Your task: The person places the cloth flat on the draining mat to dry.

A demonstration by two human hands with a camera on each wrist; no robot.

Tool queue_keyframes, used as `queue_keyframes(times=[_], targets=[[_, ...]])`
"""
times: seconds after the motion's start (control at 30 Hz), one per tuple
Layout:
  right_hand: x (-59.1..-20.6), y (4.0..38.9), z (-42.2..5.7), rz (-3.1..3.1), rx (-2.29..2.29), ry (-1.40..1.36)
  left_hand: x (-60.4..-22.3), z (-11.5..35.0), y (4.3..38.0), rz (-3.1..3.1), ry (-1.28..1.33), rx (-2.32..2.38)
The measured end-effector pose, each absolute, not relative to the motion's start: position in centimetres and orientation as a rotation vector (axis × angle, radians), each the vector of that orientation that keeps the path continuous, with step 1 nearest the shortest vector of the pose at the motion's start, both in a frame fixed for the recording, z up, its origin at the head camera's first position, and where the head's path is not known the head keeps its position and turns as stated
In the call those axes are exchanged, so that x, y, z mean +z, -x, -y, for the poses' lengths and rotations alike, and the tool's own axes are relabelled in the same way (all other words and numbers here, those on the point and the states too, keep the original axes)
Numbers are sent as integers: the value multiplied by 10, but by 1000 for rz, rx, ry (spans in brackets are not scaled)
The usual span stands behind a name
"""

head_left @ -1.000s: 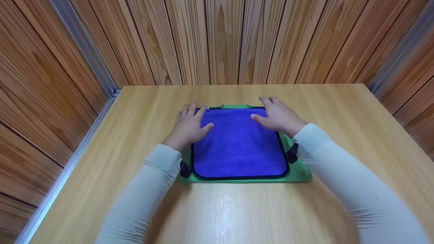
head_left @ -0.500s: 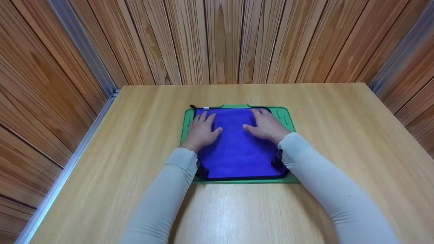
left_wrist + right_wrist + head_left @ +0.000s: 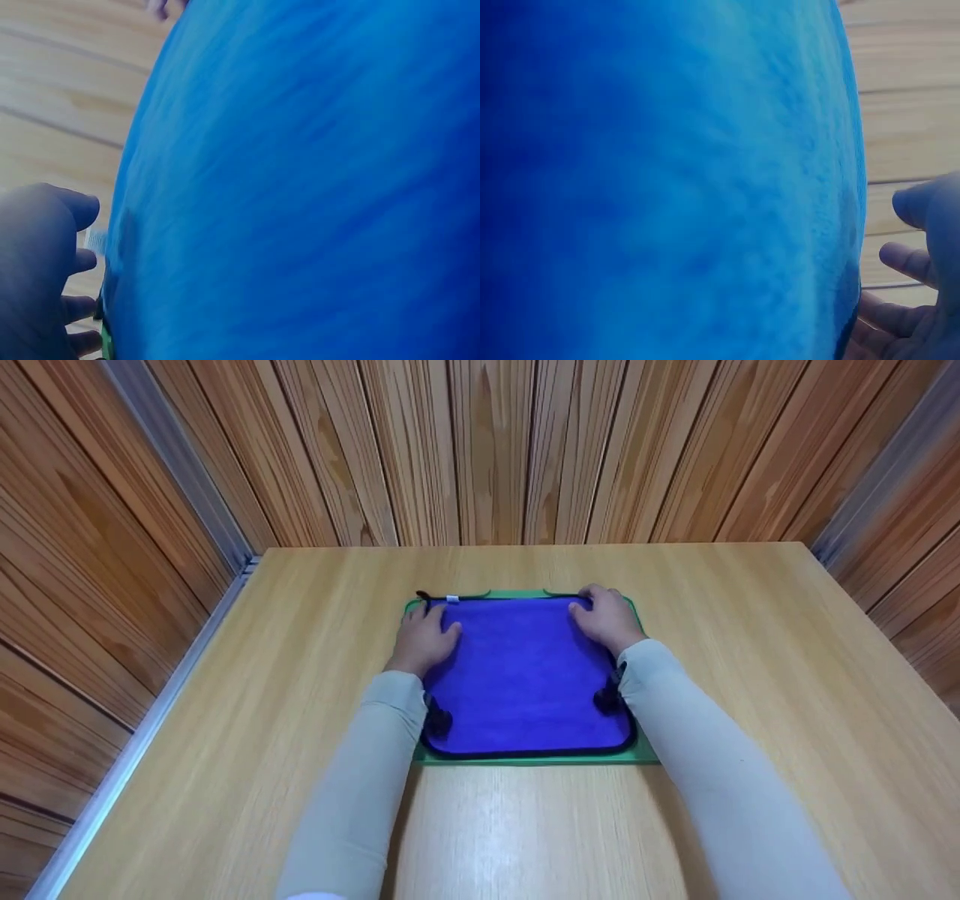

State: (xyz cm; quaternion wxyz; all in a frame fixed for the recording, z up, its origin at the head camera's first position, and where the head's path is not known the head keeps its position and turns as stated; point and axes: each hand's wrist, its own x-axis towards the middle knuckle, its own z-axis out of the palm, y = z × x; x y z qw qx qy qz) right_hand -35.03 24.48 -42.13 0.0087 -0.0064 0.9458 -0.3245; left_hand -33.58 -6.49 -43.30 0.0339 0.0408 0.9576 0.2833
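A blue cloth (image 3: 525, 675) with black edging lies flat on a green board (image 3: 525, 761), which shows as a rim around it. At its far left corner are a black loop (image 3: 422, 595) and a small white tag (image 3: 452, 599). My left hand (image 3: 421, 641) rests by the cloth's far left corner, fingers spread and thumb over the cloth. At the far right corner is my right hand (image 3: 606, 619), its thumb toward the cloth and fingers over the edge. In both wrist views the blue cloth fills most of the picture, with relaxed fingers beside its far edge.
The board lies on a light wooden table (image 3: 750, 660). Wood-panelled walls (image 3: 495, 450) stand behind and at both sides, with grey metal posts (image 3: 187, 457) in the corners. Black wrist cameras (image 3: 436, 718) hang under the sleeves.
Both hands first moved inward over the cloth, then apart to its left and right edges. The cloth and board look still.
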Motion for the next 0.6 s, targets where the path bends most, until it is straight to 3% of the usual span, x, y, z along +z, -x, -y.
queue_keyframes(times=[0.37,0.6], targets=[[-423,368,-244,-2914,-1121,-220,-431,73,351,-2847,-91,898],[-424,368,-246,-2910,-1108,-226,-431,72,352,-2857,-117,823]])
